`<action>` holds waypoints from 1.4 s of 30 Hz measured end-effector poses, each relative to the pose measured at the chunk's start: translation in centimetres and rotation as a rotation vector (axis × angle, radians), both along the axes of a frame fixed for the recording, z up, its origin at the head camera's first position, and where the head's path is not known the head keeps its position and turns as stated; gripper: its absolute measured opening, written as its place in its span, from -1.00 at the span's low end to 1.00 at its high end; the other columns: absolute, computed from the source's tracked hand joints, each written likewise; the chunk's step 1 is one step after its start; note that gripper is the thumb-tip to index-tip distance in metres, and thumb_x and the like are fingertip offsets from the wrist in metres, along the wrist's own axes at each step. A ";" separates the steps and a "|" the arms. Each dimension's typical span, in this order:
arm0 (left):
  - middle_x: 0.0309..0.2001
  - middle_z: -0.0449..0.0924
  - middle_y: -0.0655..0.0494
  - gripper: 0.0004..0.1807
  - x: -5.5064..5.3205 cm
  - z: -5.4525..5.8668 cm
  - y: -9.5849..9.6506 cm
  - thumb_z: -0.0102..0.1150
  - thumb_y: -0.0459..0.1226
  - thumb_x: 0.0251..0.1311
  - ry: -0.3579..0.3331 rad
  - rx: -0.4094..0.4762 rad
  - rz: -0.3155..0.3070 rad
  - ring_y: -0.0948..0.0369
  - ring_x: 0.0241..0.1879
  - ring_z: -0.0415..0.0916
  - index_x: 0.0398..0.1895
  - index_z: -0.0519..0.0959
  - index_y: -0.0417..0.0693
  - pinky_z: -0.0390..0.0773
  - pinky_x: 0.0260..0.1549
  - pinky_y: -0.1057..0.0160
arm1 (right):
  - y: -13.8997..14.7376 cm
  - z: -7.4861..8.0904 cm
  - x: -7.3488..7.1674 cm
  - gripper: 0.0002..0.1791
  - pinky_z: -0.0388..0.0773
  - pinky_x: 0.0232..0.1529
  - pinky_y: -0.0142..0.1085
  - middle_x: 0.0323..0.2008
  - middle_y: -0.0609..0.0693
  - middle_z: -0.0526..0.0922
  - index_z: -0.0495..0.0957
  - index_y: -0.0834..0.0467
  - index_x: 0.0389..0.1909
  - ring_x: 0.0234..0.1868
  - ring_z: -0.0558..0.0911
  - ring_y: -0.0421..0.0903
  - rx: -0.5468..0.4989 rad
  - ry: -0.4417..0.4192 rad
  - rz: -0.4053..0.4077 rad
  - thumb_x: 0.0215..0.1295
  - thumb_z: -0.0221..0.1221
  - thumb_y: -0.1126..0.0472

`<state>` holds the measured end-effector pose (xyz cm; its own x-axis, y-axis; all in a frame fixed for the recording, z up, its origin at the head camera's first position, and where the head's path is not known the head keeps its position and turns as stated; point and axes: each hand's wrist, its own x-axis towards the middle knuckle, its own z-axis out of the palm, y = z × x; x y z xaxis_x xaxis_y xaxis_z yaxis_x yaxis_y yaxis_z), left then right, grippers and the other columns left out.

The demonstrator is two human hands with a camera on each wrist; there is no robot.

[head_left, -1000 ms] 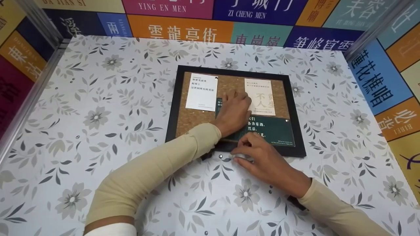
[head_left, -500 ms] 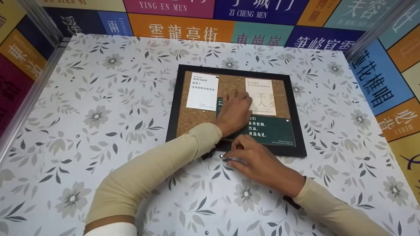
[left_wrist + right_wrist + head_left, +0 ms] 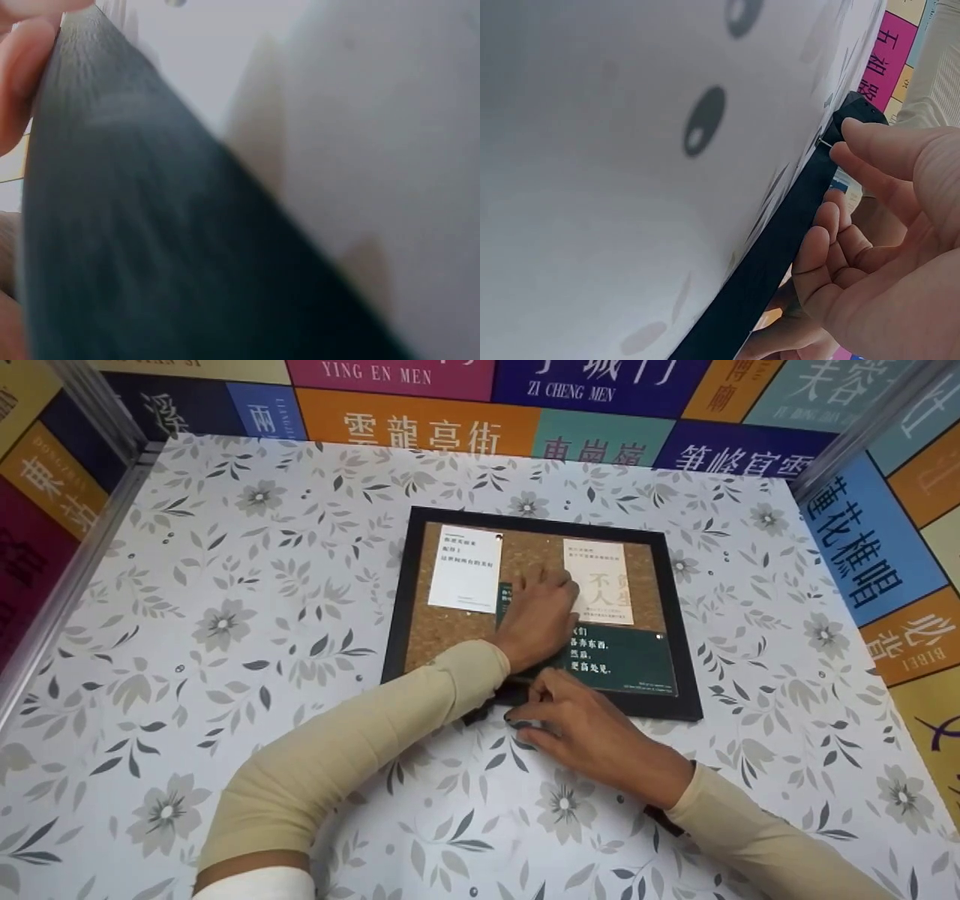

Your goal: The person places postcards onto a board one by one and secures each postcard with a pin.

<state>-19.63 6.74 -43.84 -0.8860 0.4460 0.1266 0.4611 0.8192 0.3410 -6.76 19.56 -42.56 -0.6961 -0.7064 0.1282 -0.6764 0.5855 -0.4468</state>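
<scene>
A cork board (image 3: 439, 637) with a black frame lies on the table, bearing a white card (image 3: 465, 570), a cream card (image 3: 600, 585) and dark green cards (image 3: 630, 660). My left hand (image 3: 540, 619) rests over the middle of the board, fingers spread, covering part of the green cards. In the left wrist view, fingers (image 3: 30, 64) touch the dark frame edge (image 3: 150, 210). By the board's front edge, my right hand (image 3: 585, 727) pinches a small push pin (image 3: 512, 720). Its thin needle shows between thumb and forefinger in the right wrist view.
Small pins (image 3: 659, 637) are stuck in the cards' corners. The table (image 3: 225, 712) wears a floral cover. Colourful panels with large characters (image 3: 420, 431) stand behind it and at both sides, joined by metal posts (image 3: 862, 416).
My right hand has moved slightly left to the pin lying on the table and pinched it. My left hand has kept its place on the board.
</scene>
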 end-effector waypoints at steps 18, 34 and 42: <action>0.43 0.56 -0.03 -0.72 0.1 0.1 -0.2 0.24 -0.14 0.61 -0.004 0.013 -0.003 -0.12 0.50 0.37 0.18 0.70 -0.09 0.14 0.61 -0.33 | -0.5 -0.4 -0.3 -0.87 0.65 -0.04 -0.14 -0.15 0.02 0.55 0.87 0.17 -0.13 -0.06 0.59 -0.05 -0.042 0.073 0.038 0.35 0.53 0.28; 0.41 0.59 -0.02 -0.72 0.1 0.1 0.0 0.26 -0.14 0.59 0.015 0.007 -0.003 -0.13 0.49 0.39 0.16 0.70 -0.09 0.14 0.60 -0.36 | -0.7 0.0 -0.1 -0.79 0.63 -0.09 -0.16 -0.15 0.00 0.57 0.88 0.12 0.01 -0.08 0.55 -0.06 0.003 0.063 0.070 0.40 0.50 0.24; 0.37 0.59 -0.05 -0.75 -0.4 -0.6 0.1 0.27 -0.17 0.57 0.000 0.059 -0.010 -0.17 0.48 0.38 0.11 0.70 -0.12 0.12 0.60 -0.40 | -0.7 -0.1 -0.3 -0.91 0.67 -0.06 -0.16 -0.16 0.01 0.57 0.88 0.16 -0.11 -0.08 0.58 -0.05 -0.020 0.042 0.050 0.44 0.47 0.28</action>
<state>-20.00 6.80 -44.45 -0.8814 0.4470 0.1526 0.4694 0.7931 0.3882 -7.09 18.85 -42.69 -0.6537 -0.7372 0.1710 -0.7230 0.5416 -0.4290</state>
